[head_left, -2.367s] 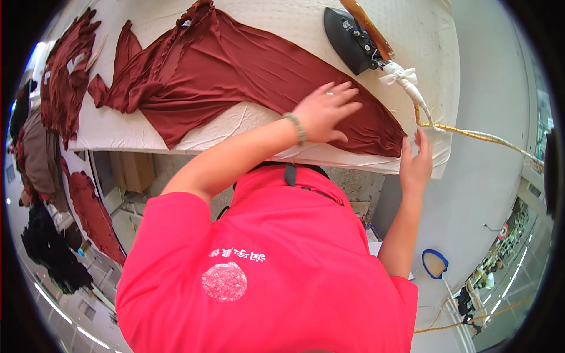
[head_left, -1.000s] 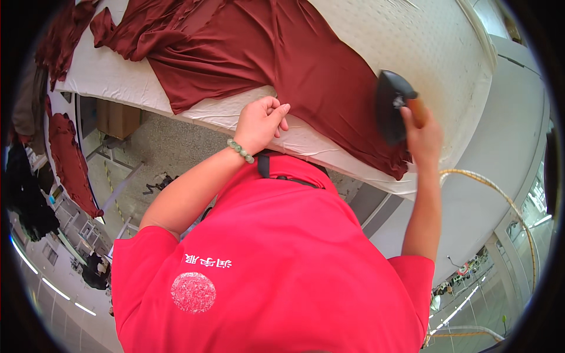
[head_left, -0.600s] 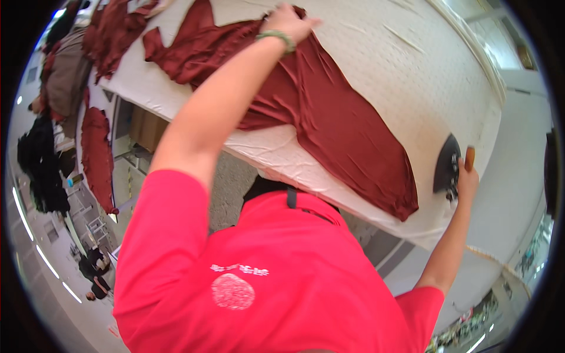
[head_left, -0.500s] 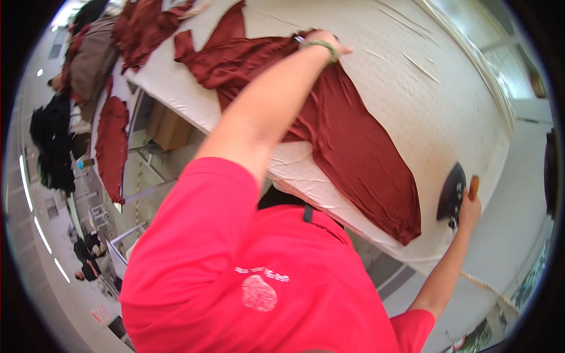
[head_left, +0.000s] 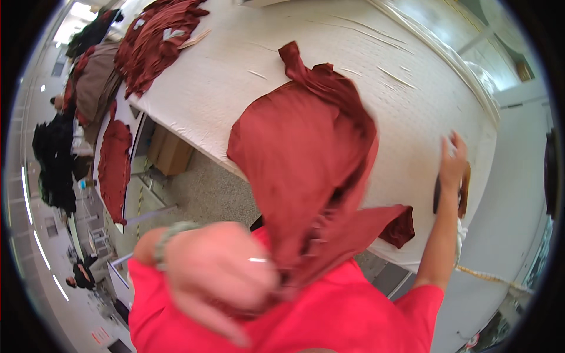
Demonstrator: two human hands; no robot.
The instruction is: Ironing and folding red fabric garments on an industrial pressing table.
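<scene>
A dark red garment [head_left: 300, 147] of thin, shiny cloth hangs lifted between my chest and the white padded table [head_left: 412, 123]. Its far end rests on the table top. My left hand [head_left: 220, 270], blurred and close in front of my chest, is closed on the garment's near end; a green bracelet circles that wrist. At the table's right side, my right hand [head_left: 452, 162] has its fingers spread and holds nothing. Beside and partly behind its wrist is a dark iron [head_left: 465, 188] with a brown handle, largely hidden by the forearm.
A pile of dark red garments [head_left: 159, 47] lies at the table's far left corner. Left of it are brown cloth [head_left: 94, 82], black clothing [head_left: 54, 159] and a narrow board with a red garment [head_left: 115, 165]. A cardboard box [head_left: 169, 150] sits below the table.
My left hand has come back toward my chest, pulling the garment up off much of the table. My right hand has let go of the iron's handle and moved slightly away from me.
</scene>
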